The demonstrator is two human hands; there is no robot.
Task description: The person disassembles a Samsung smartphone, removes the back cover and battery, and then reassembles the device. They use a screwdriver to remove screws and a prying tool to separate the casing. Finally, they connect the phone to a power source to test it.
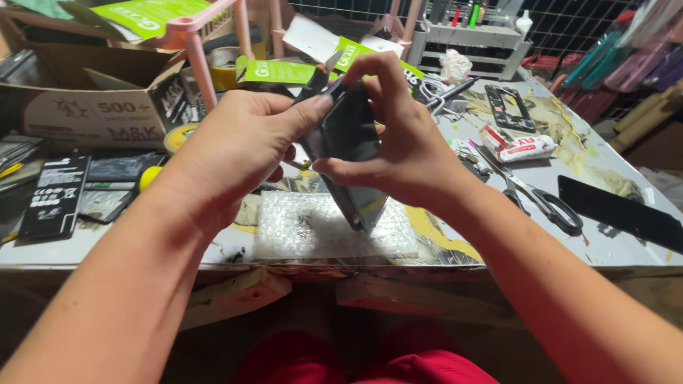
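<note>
left hand [235, 142]: thumb pinching phone's upper edge | right hand [398, 142]: clamped round phone [348, 153], tilting it upright for edge access | phone: above bubble-wrap pad [313, 227] | scissors [530, 195]: right of pad

A phone [348, 142] stands tilted above a bubble-wrap pad [313, 227] on the table [612, 249], between the left hand [235, 153] and right hand [402, 142]. Scissors [533, 195] lie right; a cardboard box [92, 92] sits behind left.

Glossy black glass phone [348, 135] above clear plastic bubble wrap [313, 227].
</note>
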